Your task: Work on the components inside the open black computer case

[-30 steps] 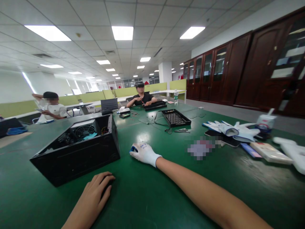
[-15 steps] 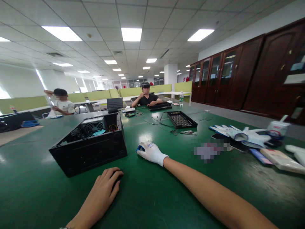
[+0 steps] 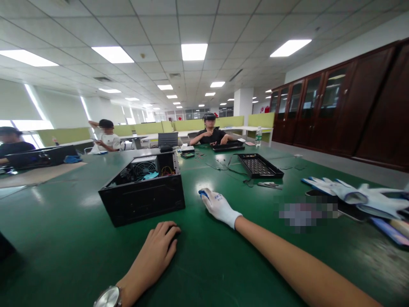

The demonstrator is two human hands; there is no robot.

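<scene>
A wide green matte table [image 3: 64, 238] is carrying all items. A black open-topped metal computer case [image 3: 143, 200] is sitting left of centre. A black perforated rectangular tray [image 3: 260, 166] is lying farther back, with thin dark cables [image 3: 228, 164] beside it. White fabric work gloves [image 3: 351, 194] are lying at the right side. The bare left hand [image 3: 156, 251] and the white-gloved right hand [image 3: 219, 204] are resting palm-down near the case.

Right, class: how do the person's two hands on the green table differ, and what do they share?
The left hand is bare, with a watch at its wrist; the right hand wears a white glove with blue fingertips. The left hand lies close in; the right hand reaches farther out, beside the black computer case. Both rest palm down on the table.
</scene>
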